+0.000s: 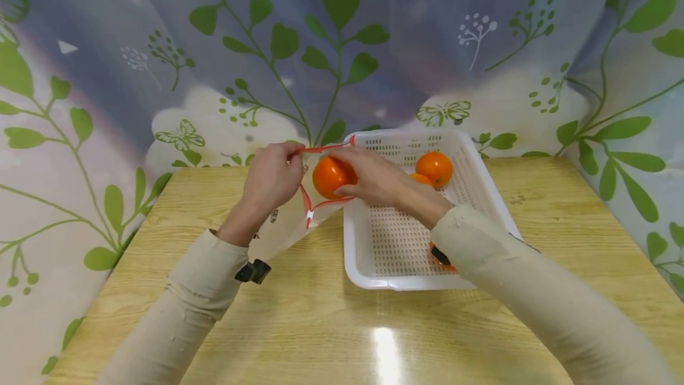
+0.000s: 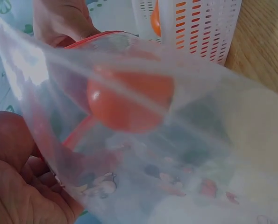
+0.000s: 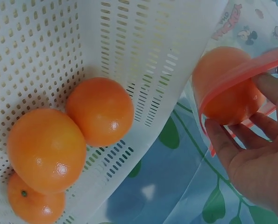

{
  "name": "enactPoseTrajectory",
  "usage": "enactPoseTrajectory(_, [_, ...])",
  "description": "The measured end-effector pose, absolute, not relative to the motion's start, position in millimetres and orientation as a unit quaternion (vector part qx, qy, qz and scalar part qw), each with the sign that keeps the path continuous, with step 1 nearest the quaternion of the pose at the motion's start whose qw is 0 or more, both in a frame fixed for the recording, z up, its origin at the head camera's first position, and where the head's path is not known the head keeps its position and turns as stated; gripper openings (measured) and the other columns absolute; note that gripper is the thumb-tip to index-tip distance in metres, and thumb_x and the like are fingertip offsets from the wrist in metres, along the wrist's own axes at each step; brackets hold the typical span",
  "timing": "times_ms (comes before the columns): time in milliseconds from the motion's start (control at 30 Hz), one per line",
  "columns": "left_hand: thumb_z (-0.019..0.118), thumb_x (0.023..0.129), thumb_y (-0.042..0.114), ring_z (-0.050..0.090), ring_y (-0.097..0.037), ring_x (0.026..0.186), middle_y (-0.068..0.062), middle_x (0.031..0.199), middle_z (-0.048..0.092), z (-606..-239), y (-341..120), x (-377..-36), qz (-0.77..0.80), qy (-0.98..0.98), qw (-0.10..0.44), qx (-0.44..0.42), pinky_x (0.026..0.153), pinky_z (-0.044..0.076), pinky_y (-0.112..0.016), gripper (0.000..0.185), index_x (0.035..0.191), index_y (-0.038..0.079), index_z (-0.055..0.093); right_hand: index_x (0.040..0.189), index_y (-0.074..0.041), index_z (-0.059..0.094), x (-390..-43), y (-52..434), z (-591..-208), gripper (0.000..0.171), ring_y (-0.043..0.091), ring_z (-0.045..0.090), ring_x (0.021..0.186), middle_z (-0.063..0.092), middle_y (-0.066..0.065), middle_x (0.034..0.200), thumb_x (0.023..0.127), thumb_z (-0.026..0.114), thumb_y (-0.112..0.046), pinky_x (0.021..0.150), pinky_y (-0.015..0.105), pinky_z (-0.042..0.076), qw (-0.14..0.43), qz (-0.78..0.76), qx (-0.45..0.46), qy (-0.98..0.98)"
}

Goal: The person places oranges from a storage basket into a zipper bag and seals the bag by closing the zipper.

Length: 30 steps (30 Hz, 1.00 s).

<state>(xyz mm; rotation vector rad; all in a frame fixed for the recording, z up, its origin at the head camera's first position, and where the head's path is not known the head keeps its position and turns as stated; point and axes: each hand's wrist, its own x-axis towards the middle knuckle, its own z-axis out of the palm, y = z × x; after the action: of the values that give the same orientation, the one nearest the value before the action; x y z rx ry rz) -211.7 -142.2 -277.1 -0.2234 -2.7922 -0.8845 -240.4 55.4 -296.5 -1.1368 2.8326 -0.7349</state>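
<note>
My left hand (image 1: 275,176) pinches the red-edged mouth of a clear plastic zip bag (image 2: 195,140) with small cartoon prints. At that mouth my right hand (image 1: 376,176) has its fingers around an orange (image 1: 329,177). Seen from the right wrist, the orange (image 3: 227,84) is inside the red rim, with fingertips along its near side. Through the bag's film the left wrist view shows the same orange (image 2: 129,98). The bag's lower part hangs toward the table, partly behind my left wrist.
A white perforated basket (image 1: 355,254) stands right of the bag. In it lie several oranges, among them one at the back (image 1: 434,169) and one partly under my right sleeve (image 1: 442,257). The wooden table (image 1: 299,325) ends at a leaf-patterned curtain (image 1: 417,28).
</note>
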Motion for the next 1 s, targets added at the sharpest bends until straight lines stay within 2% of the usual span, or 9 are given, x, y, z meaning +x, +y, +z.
enactPoseTrajectory(200, [0.043, 0.095, 0.01, 0.034, -0.015, 0.035, -0.013, 0.102, 0.069, -277.4, -142.9, -213.4, -0.296, -0.943, 0.125, -0.084, 0.037, 0.031, -0.028, 0.036, 0.122, 0.004, 0.066, 0.145, -0.008, 0.042, -240.5, 60.7, -296.0, 0.066, 0.029, 0.032, 0.136, 0.038, 0.011, 0.147, 0.088, 0.071, -0.023, 0.11, 0.042, 0.024, 0.005, -0.233, -0.376, 0.897])
enactPoseTrajectory(267, [0.042, 0.096, 0.01, 0.031, -0.013, 0.035, -0.013, 0.099, 0.069, -277.1, -143.7, -213.6, -0.301, -0.942, 0.122, -0.083, 0.037, 0.029, -0.027, 0.036, 0.123, 0.004, 0.065, 0.144, -0.007, 0.043, -239.4, 64.6, -294.7, 0.063, 0.03, 0.03, 0.137, 0.037, 0.011, 0.148, 0.089, 0.069, -0.024, 0.111, 0.042, 0.022, 0.012, -0.23, -0.371, 0.9])
enactPoseTrajectory(433, [0.039, 0.098, 0.012, 0.029, -0.01, 0.034, -0.012, 0.091, 0.069, -276.6, -146.9, -213.6, -0.314, -0.94, 0.109, -0.079, 0.038, 0.027, -0.027, 0.038, 0.127, 0.004, 0.062, 0.14, -0.008, 0.048, -233.9, 77.1, -291.0, 0.053, 0.028, 0.028, 0.138, 0.037, 0.011, 0.148, 0.093, 0.063, -0.028, 0.111, 0.042, 0.023, 0.023, -0.221, -0.355, 0.908])
enactPoseTrajectory(567, [0.039, 0.099, 0.013, 0.029, -0.01, 0.034, -0.012, 0.095, 0.069, -276.8, -150.0, -211.8, -0.306, -0.942, 0.116, -0.073, 0.038, 0.027, -0.026, 0.039, 0.129, 0.004, 0.06, 0.139, -0.01, 0.05, -228.0, 90.4, -287.0, 0.048, 0.027, 0.027, 0.138, 0.034, 0.01, 0.15, 0.096, 0.057, -0.029, 0.11, 0.043, 0.025, 0.035, -0.217, -0.349, 0.911])
enactPoseTrajectory(667, [0.038, 0.099, 0.014, 0.026, -0.011, 0.034, -0.012, 0.077, 0.066, -277.0, -151.5, -210.4, -0.301, -0.943, 0.118, -0.075, 0.037, 0.025, -0.026, 0.039, 0.13, 0.004, 0.06, 0.138, -0.009, 0.051, -223.5, 108.1, -284.8, 0.046, 0.029, 0.028, 0.138, 0.033, 0.011, 0.15, 0.096, 0.056, -0.028, 0.108, 0.046, 0.026, 0.047, -0.203, -0.348, 0.914])
enactPoseTrajectory(800, [0.038, 0.098, 0.013, 0.022, -0.011, 0.035, -0.007, 0.053, 0.052, -276.1, -151.2, -210.3, -0.294, -0.945, 0.116, -0.084, 0.037, 0.022, -0.025, 0.04, 0.13, 0.005, 0.06, 0.133, -0.005, 0.055, -217.1, 141.8, -287.7, 0.044, 0.036, 0.034, 0.134, 0.04, 0.017, 0.145, 0.094, 0.06, -0.025, 0.105, 0.052, 0.029, 0.068, -0.154, -0.355, 0.92])
enactPoseTrajectory(1000, [0.037, 0.097, 0.014, 0.022, -0.011, 0.034, -0.005, 0.049, 0.049, -276.4, -149.9, -209.6, -0.291, -0.946, 0.109, -0.09, 0.037, 0.022, -0.025, 0.041, 0.13, 0.006, 0.06, 0.131, -0.003, 0.056, -202.5, 186.0, -300.8, 0.044, 0.04, 0.043, 0.126, 0.049, 0.02, 0.136, 0.092, 0.064, -0.023, 0.1, 0.055, 0.035, 0.111, -0.108, -0.35, 0.924])
